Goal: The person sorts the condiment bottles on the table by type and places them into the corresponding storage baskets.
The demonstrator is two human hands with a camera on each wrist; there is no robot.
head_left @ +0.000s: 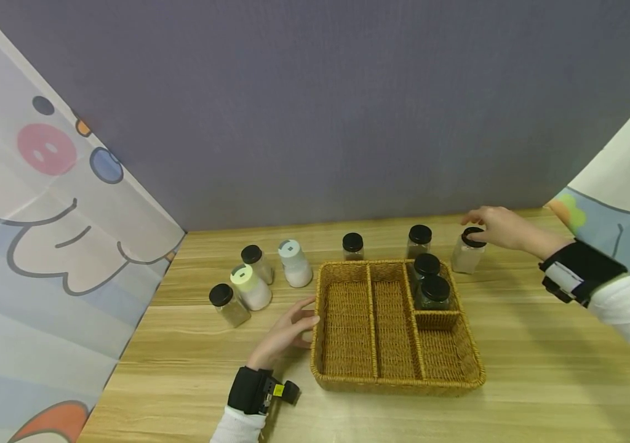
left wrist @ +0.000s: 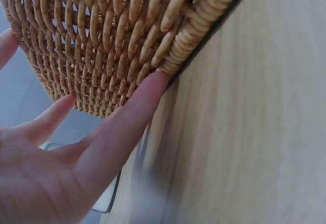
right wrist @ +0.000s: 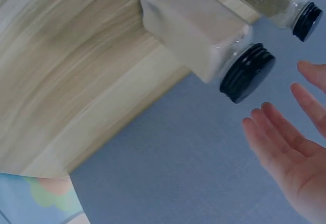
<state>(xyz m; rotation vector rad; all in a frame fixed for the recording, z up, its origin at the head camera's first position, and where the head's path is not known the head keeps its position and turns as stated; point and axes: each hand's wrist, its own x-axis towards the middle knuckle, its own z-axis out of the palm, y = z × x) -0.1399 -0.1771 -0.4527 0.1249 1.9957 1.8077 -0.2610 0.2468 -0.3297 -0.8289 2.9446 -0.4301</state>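
Note:
A divided wicker basket [head_left: 398, 386] stands on the table. My left hand [head_left: 287, 332] rests against its left side; in the left wrist view the extended fingers [left wrist: 130, 119] touch the woven wall near its base. Two black-lidded jars [head_left: 434, 290] stand in the basket's back right compartment. Past the back right corner is a square clear jar [head_left: 467, 255] of pale powder with a black lid [right wrist: 248, 73]. My right hand [head_left: 500, 226] hovers around that lid, and the right wrist view shows its fingers [right wrist: 275, 132] spread and apart from the jar.
Behind the basket stand two small black-lidded jars [head_left: 353, 246]. Left of it are a white-capped shaker [head_left: 296, 264], a yellow-green-capped shaker [head_left: 251, 287] and two black-lidded jars [head_left: 229, 304]. A grey wall panel [head_left: 348, 123] rises at the table's back edge.

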